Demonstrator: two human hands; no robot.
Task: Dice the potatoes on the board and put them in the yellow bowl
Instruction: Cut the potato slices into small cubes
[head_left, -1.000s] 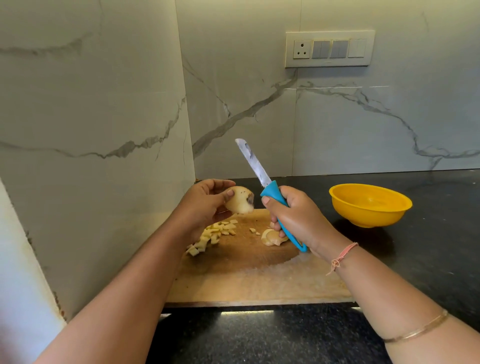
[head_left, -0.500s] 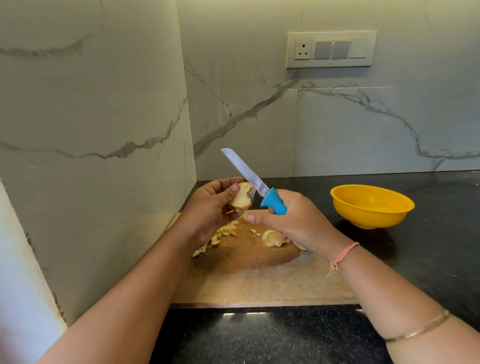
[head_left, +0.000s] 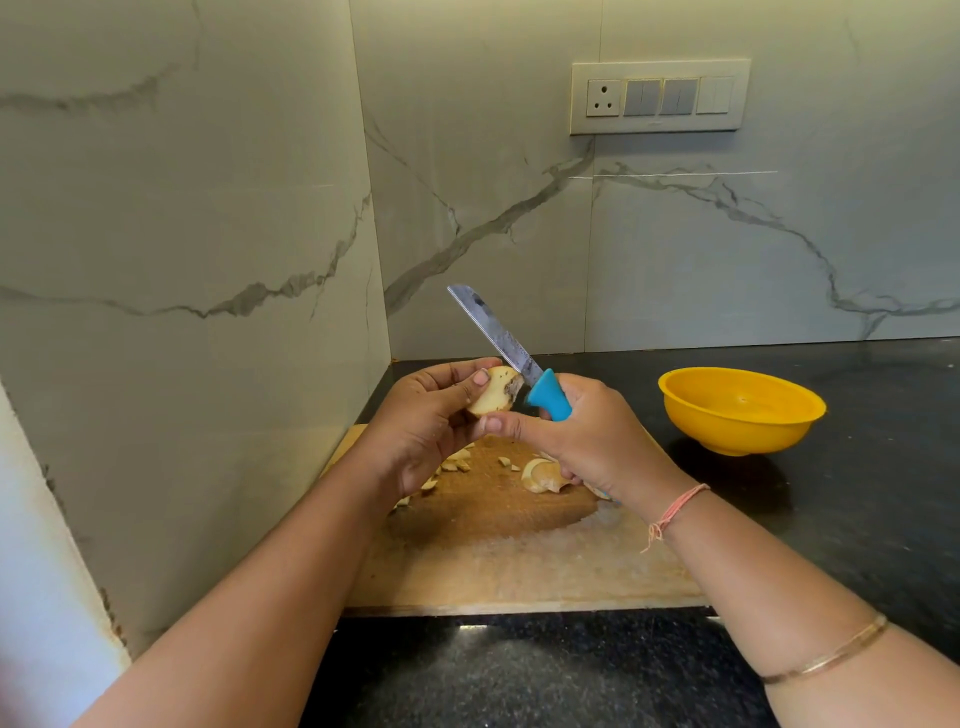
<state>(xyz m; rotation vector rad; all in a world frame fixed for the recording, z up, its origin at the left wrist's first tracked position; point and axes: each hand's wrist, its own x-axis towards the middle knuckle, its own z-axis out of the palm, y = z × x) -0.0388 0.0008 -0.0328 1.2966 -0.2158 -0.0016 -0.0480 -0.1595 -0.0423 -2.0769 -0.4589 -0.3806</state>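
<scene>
My left hand (head_left: 431, 421) grips a potato piece (head_left: 493, 397), thumb and fingers curled round it, lifted above the far end of the board (head_left: 519, 571). My right hand (head_left: 582, 436) is wrapped round the blue handle of the knife (head_left: 498, 338), and its thumb presses on the near side of the potato piece. The blade slants up and far-left, and its base meets the potato's right edge.

Small diced pieces (head_left: 452, 462) lie on the far-left part of the board, partly hidden under my left hand. A larger cut chunk (head_left: 543, 475) sits just below my right hand. Between my forearms the near half of the board shows as pale wood. Its near edge runs straight across, with a strip of dark counter (head_left: 857, 519) nearer still. The left wall (head_left: 182, 312) stands close along the board's left side, so that side is tight. My forearms cover both side edges, so I cannot tell how they lie.

The yellow bowl (head_left: 743, 436) sits upright on the counter to the right of the board, apart from it and level with my right hand. Dark counter stretches on around it to the right and as far as the back wall (head_left: 675, 260).
</scene>
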